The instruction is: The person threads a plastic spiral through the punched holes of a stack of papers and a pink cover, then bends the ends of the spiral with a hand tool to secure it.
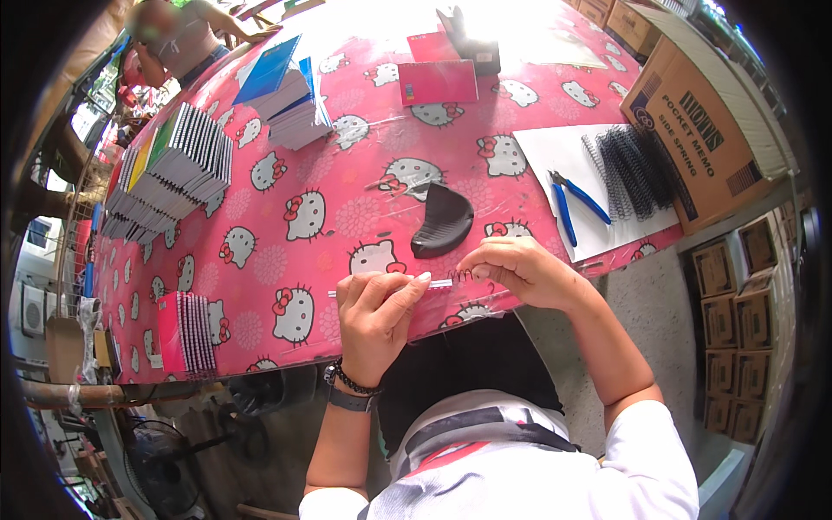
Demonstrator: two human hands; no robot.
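Close to the table's near edge, my left hand [377, 314] is closed round a thin notebook [441, 284], seen edge-on with its white pages showing. My right hand [518, 265] pinches a dark spiral coil [462, 276] at the notebook's right end. How far the coil passes through the page holes is too small to tell. A black, ribbed, curved piece [445, 222] lies on the table just beyond my hands. To the right, blue-handled pliers [565, 208] rest with spread handles on a white sheet [542, 152], beside a heap of black spiral coils [637, 173].
Spiral-bound notebooks [165, 173] stand stacked at left, with pink ones [184, 325] nearer. Blue-covered stacks [282, 95] and pink-covered ones [438, 82] stand farther back. A cardboard box [693, 121] borders the right edge of the pink patterned table [329, 173]. Another person [186, 39] is at far left.
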